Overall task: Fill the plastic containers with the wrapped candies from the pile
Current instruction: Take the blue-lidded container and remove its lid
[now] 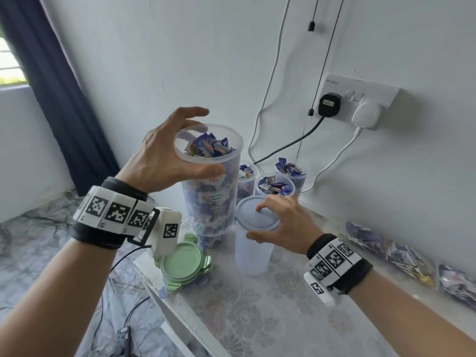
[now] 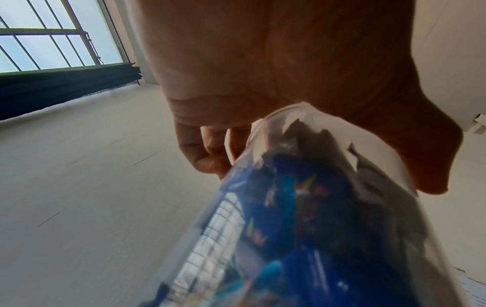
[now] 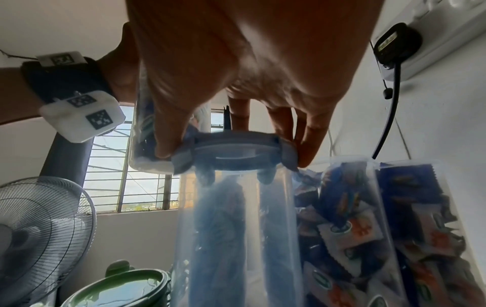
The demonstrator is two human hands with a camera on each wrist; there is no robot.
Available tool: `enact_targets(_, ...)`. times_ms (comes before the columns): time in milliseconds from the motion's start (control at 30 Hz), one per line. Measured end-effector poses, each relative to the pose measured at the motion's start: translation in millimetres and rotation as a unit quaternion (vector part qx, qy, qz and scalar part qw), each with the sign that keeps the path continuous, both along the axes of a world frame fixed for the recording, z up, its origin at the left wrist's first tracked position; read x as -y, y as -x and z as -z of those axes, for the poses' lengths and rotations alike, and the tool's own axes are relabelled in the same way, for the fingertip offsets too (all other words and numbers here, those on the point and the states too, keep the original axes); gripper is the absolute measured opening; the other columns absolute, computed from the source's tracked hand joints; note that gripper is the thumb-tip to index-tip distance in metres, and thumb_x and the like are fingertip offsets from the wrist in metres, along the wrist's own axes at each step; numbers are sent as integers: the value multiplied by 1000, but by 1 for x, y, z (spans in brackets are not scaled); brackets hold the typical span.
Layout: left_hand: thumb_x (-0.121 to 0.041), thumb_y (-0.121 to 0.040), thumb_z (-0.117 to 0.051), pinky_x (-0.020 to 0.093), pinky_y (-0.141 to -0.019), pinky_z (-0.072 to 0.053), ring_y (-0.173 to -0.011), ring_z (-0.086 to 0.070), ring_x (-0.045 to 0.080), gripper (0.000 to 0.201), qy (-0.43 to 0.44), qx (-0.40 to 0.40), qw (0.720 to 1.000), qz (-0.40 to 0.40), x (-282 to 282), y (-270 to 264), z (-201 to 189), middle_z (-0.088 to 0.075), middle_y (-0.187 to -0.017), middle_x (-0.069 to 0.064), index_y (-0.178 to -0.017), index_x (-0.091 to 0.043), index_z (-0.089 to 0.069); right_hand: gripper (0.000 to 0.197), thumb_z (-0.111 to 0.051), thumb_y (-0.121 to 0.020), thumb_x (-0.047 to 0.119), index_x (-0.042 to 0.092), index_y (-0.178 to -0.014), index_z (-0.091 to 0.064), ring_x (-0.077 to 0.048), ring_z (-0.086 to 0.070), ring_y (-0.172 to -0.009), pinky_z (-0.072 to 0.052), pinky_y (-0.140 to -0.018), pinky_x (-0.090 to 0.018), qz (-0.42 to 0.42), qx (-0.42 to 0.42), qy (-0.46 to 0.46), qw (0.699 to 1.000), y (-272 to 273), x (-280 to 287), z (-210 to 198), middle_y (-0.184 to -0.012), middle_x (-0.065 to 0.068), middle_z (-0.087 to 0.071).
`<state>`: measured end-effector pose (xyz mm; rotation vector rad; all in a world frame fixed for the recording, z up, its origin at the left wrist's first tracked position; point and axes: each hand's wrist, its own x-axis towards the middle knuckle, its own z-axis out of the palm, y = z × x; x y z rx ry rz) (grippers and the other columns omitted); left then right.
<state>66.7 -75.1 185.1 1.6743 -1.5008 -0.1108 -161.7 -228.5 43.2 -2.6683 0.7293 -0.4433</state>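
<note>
My left hand [image 1: 204,143] grips the open rim of a tall clear container [image 1: 211,202] packed with blue wrapped candies [image 1: 208,148] and holds it up off the table. The left wrist view shows that container [image 2: 302,228] under my palm. My right hand [image 1: 257,221] pinches the edge of a pale blue lid [image 1: 247,215], which sits on top of an empty clear container [image 1: 251,253] standing on the table. In the right wrist view my thumb and fingers clasp the lid [image 3: 234,145] above the empty container [image 3: 236,228].
Three filled open containers [image 1: 274,188] stand behind, against the wall. Green lids [image 1: 184,264] are stacked near the table's left edge [image 1: 164,300]. Bags of candies [image 1: 386,248] lie along the wall at right. A socket [image 1: 358,99] with plugs and cables hangs above.
</note>
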Motion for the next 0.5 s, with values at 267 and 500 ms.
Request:
enact_targets(267, -70, -51, -76, 23, -89, -48, -106, -59, -9, 96, 19, -10, 1000, 13, 22, -4, -13, -64, -121, -16, -136, -40, -44, 63, -60, -77, 68, 21, -118, -62, -11, -54, -106, -47, -95, -35, -14, 63, -36, 997, 0, 10, -50, -118, 4, -61)
enact_targets(500, -71, -52, -75, 26, -87, -51, -104, -61, -4, 94, 54, -21, 998, 36, 60, -7, -41, -64, -121, -8, -135, -35, -47, 76, -70, -74, 54, 26, -140, -43, -6, -65, -102, -56, -79, -24, -39, 213, -183, 959, -35, 9, -144, -122, 3, -63)
